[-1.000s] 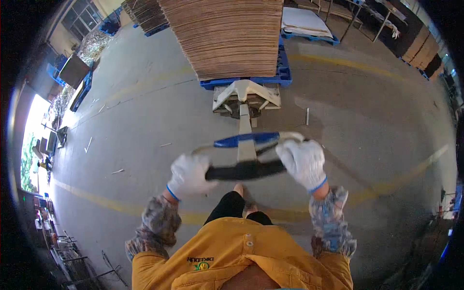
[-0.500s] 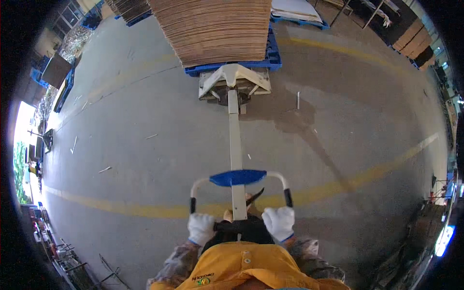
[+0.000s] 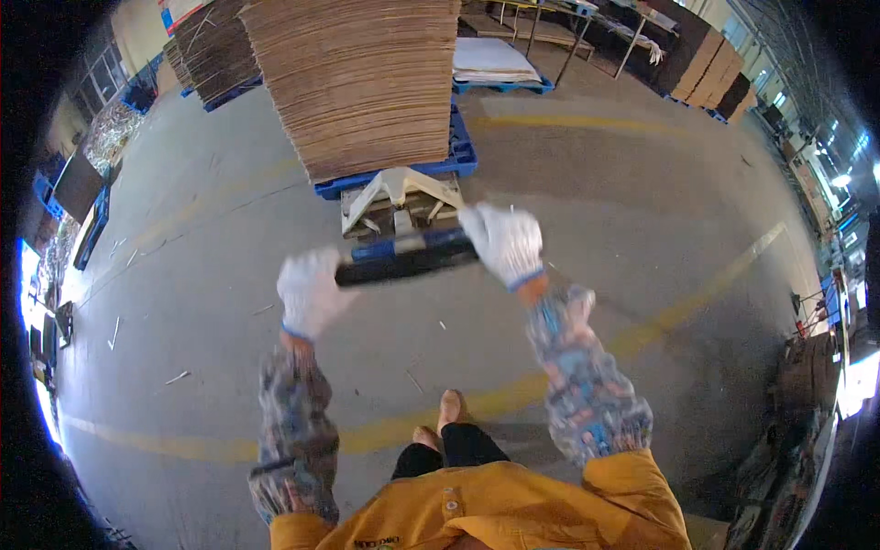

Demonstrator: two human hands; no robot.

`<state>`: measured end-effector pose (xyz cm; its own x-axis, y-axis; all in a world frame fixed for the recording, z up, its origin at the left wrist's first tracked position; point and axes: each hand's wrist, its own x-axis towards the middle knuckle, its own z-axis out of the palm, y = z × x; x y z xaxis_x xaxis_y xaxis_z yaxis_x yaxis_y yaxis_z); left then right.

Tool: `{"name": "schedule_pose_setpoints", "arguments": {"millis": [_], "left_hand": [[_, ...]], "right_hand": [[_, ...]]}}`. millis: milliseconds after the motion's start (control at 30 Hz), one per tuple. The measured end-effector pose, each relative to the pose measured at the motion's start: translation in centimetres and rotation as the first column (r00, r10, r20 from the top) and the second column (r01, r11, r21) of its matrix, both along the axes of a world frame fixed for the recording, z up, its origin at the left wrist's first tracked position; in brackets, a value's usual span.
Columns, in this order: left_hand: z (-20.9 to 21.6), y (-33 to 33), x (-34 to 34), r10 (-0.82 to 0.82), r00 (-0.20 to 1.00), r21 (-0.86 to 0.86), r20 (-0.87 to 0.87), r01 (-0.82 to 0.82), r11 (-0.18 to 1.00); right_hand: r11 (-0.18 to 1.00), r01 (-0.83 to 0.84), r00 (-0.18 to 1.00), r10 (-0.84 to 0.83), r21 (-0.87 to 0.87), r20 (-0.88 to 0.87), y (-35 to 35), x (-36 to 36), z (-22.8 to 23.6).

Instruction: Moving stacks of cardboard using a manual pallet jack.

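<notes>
Tall cardboard stack (image 3: 362, 96) is the landmark: it's on a blue pallet (image 3: 466, 151), w/ a white pallet jack (image 3: 396, 186) at the pallet's near edge. The jack's handle (image 3: 403, 266) is on the near side of the stack, btwn it & the worker. L hand (image 3: 309, 291) is curled round the handle's left end, R hand (image 3: 504, 243) round the right end; it's blurry, so can't tell how each finger sits.

Wide grip's prob. for even force & steering control. Pallet's prob. there to give the jack's forks room under the load, tho I can't see the forks. Sheets lie flat, edges roughly lined up, prob. so nothing slides off.

Count: 1 jack, 1 handle, 2 white gloves (image 3: 518, 246), 2 patterned sleeves (image 3: 596, 394), 2 feet (image 3: 451, 410) (near side of the stack). Just right of the stack, 1 low pile of white sheets (image 3: 495, 57) on a second blue pallet (image 3: 543, 86). Left of it, at least 1 more brown pile (image 3: 220, 60), partly cut off. Sheets in the stack: too many to count.
</notes>
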<state>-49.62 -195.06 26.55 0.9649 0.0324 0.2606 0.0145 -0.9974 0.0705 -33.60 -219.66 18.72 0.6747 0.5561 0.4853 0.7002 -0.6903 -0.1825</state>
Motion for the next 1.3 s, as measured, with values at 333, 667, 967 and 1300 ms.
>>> {"name": "schedule_pose_setpoints", "arguments": {"millis": [333, 667, 967, 1300], "left_hand": [[-20.5, 0.3, -11.7, -0.041, 0.77, 0.066, -0.636, 0.107, 0.992], [-17.3, 5.1, -6.2, 0.036, 0.87, 0.065, -0.492, -0.004, 0.998], [-14.4, 2.8, -11.4, -0.024, 0.819, 0.054, -0.574, 0.067, 0.996], [1.3, -0.7, -10.9, -0.163, 0.872, -0.186, -0.462, 0.085, 0.979]], "right_hand": [[0.969, -0.053, 0.853, -0.081, -0.24, -0.515, -2.0, -16.6, -14.6], [0.994, 0.026, 0.908, -0.07, -0.111, -0.414, 3.2, -10.2, -12.2], [0.993, -0.075, 0.898, 0.027, -0.093, -0.439, -0.2, -14.9, -9.1], [0.979, -0.186, 0.877, 0.13, -0.078, -0.463, -5.4, -13.5, 3.8]]}}
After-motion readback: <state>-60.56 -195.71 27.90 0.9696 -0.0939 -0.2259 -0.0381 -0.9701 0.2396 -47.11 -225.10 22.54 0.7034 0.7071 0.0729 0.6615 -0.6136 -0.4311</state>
